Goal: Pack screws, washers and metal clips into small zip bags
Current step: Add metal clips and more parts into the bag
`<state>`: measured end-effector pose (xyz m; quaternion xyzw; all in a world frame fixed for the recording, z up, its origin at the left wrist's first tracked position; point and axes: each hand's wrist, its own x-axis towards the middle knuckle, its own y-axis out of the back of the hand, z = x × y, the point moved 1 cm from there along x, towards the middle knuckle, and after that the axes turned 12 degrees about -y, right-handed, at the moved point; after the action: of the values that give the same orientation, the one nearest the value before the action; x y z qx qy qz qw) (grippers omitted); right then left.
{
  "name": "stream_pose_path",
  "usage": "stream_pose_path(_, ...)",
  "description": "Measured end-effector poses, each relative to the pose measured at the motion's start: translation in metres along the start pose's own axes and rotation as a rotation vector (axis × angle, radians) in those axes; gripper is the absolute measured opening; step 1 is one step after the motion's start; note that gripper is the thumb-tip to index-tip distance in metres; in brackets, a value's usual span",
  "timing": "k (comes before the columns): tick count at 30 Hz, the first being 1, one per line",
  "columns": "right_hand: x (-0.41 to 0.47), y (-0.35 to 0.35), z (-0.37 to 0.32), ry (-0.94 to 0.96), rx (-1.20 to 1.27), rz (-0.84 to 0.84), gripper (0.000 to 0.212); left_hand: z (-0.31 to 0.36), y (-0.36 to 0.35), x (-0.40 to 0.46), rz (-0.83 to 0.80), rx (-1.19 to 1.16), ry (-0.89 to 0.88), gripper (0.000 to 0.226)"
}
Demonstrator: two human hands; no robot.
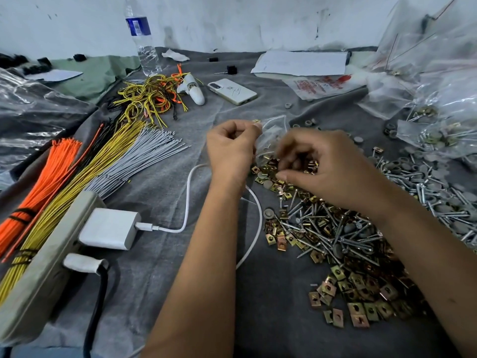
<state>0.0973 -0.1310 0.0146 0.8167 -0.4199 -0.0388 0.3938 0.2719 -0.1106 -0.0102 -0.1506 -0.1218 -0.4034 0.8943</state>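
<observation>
My left hand (pixel 232 146) is raised above the grey cloth and pinches the top of a small clear zip bag (pixel 273 133), with a brass metal clip (pixel 256 121) at its fingertips. My right hand (pixel 317 164) hovers with curled fingers over a pile of brass clips (pixel 273 177) and pinches at pieces there; what it holds is blurred. A heap of screws (pixel 325 228) mixed with clips lies under my right forearm. More brass clips (pixel 361 293) spread toward the front right. Grey washers (pixel 423 166) and screws lie to the right.
Bundles of orange, yellow and grey wires (pixel 77 171) lie at the left beside a power strip (pixel 46 259) with a white charger (pixel 109 228) and cable. A phone (pixel 232 91), a water bottle (pixel 142 37), papers and large plastic bags (pixel 438 86) of parts stand farther back.
</observation>
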Motion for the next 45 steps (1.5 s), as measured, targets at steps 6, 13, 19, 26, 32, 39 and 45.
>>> stream_pose_path(6,0.003,0.011,0.005,0.026,-0.121,0.358,0.024,0.000,-0.012,-0.011,-0.186,0.133,-0.111,0.025)
stream_pose_path(13,0.013,0.009,0.001,0.051,-0.304,0.392,0.016,0.000,-0.011,-0.010,-0.161,0.087,-0.077,0.024)
stream_pose_path(19,0.010,0.006,0.003,0.089,-0.211,0.530,0.013,-0.001,-0.006,-0.004,-0.025,0.047,-0.044,0.013)
stream_pose_path(26,0.015,-0.024,0.003,0.114,-0.397,0.218,0.022,-0.002,0.004,0.006,0.217,-0.106,-0.006,0.033)
stream_pose_path(32,0.015,-0.041,0.005,0.067,-0.586,-0.016,0.027,-0.001,0.007,0.009,0.285,-0.177,0.008,0.034)
stream_pose_path(39,0.012,-0.039,0.012,0.021,-0.640,-0.011,0.026,0.001,0.008,0.008,0.308,-0.205,0.017,0.032)
stream_pose_path(45,0.007,-0.033,0.013,-0.034,-0.616,-0.011,0.030,0.001,0.007,0.006,0.290,-0.194,0.022,0.035)
